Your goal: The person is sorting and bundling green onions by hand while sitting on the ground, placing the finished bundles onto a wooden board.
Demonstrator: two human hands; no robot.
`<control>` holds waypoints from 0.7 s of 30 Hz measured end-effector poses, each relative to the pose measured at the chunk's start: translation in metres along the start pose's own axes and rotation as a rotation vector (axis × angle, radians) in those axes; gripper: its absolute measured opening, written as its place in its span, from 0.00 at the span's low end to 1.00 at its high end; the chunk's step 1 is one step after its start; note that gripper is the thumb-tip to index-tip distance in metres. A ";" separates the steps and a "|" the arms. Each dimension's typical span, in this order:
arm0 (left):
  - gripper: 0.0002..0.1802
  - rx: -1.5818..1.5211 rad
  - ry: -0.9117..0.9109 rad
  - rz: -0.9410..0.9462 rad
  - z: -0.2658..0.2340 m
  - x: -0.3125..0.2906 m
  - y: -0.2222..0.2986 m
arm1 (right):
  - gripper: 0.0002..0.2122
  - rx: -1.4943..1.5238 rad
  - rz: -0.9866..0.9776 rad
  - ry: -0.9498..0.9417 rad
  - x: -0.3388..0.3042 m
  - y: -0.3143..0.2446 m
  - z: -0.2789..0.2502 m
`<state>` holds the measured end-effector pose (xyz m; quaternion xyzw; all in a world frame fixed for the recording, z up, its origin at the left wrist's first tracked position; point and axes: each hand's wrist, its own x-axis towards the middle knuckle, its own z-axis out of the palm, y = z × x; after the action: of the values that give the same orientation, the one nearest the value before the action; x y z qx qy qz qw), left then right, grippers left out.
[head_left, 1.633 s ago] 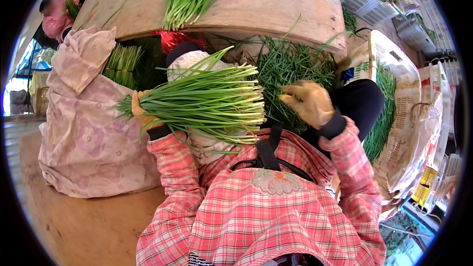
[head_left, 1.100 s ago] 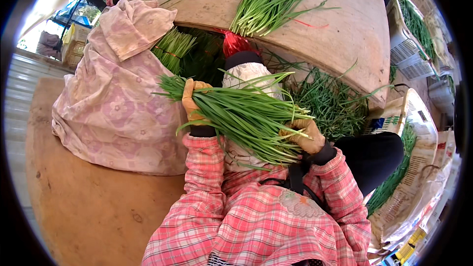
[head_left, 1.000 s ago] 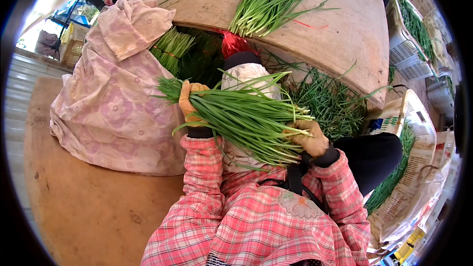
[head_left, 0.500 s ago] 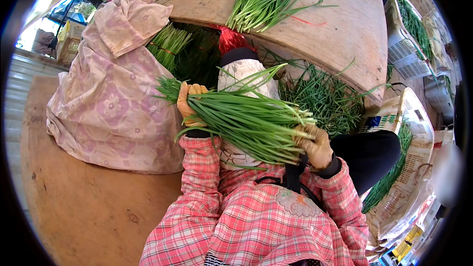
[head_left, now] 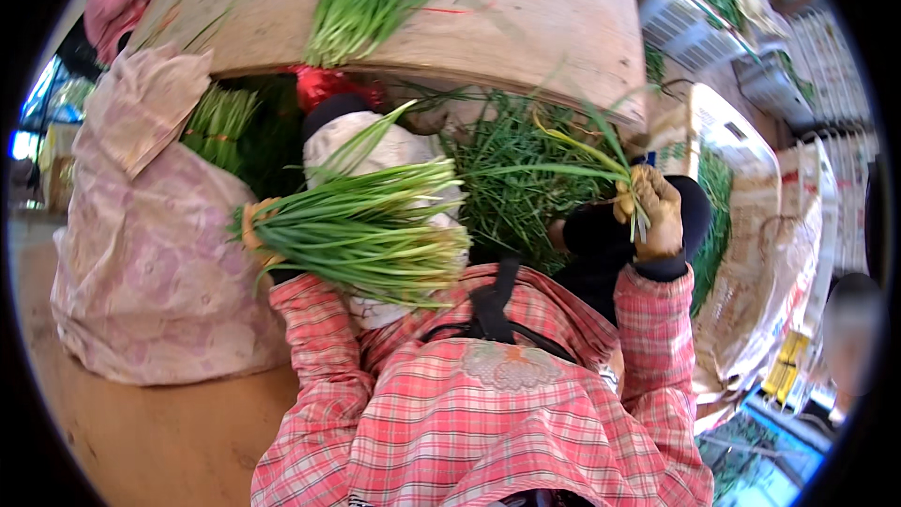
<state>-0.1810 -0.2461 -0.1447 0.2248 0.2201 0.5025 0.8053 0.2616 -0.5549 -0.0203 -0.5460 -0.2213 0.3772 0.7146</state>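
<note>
My left hand (head_left: 251, 227), in a tan glove, is wrapped around the leafy end of a thick bunch of garlic chives (head_left: 366, 233). The bunch lies sideways above my lap, its pale stem ends pointing right. Well off to the right, my right hand (head_left: 655, 214), also gloved, is closed on a few loose chive leaves (head_left: 601, 172), some yellowed. These leaves stick out up and to the left, over a heap of loose chives (head_left: 507, 188) below the table edge.
A wooden table (head_left: 554, 9) ahead carries a pile of chives (head_left: 371, 0). Patterned cloth (head_left: 160, 272) covers something at left, beside a tied bunch (head_left: 223, 124). White crates (head_left: 690, 38) with greens stand at right. A person in pink (head_left: 111, 14) is at the far left.
My right hand has left the stem ends of the bunch and moved out to the right, now with a few leaves in it. The view has shifted right.
</note>
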 end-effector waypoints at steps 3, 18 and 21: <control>0.20 -0.070 -0.035 -0.045 -0.003 0.002 0.011 | 0.10 0.197 -0.033 0.112 0.005 -0.004 -0.026; 0.19 0.165 0.144 -0.146 0.036 0.001 0.015 | 0.17 -0.566 -0.057 -0.538 -0.014 0.079 0.145; 0.19 0.172 0.138 -0.068 0.036 -0.008 0.021 | 0.11 -0.793 -0.122 -0.469 -0.017 0.089 0.143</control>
<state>-0.1783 -0.2504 -0.1026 0.2502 0.3249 0.4684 0.7825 0.1202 -0.4698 -0.0590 -0.6630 -0.5358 0.3343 0.4020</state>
